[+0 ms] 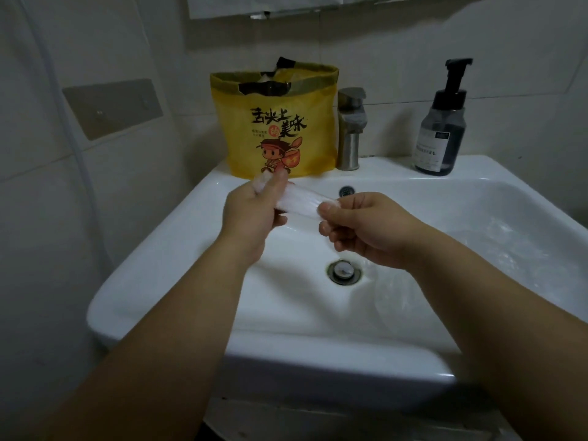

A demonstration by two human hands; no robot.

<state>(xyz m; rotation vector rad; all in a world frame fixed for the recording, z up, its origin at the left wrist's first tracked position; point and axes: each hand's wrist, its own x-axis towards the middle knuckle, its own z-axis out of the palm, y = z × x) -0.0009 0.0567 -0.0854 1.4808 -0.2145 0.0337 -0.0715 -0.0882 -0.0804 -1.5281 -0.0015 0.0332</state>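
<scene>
1. While it is stretched between both hands, the translucent plastic strip [299,202] is held in the air above and behind the drain [344,272], over the basin of the sink [152,265].
2. Left hand [251,211]: placed behind and to the left of the drain. One end of the strip is pinched between the thumb and the curled fingers [270,218], with a small bunch of plastic showing past the thumb tip.
3. Right hand [366,230]: placed just behind the drain. The other end is pinched between thumb and forefinger, and the remaining fingers are curled loosely beneath.
4. Step in hand, as judged: the strip is being pulled taut or untwisted. Whether it is a bag, a glove or a wrapper cannot be told.
5. Next move, as judged: firm pinches are called for at both ends while the hands are drawn apart or the layers are worked open. Thin film of this kind is likely to slip or tear if tugged sharply.
6. Noted beyond the drain, on the back ledge: yellow printed bag [276,122], metal tap [350,128], dark pump bottle [440,122].
7. Noted right of the drain: a clear, glistening patch [496,243] is seen in the basin. Whether it is film or water cannot be told.
</scene>
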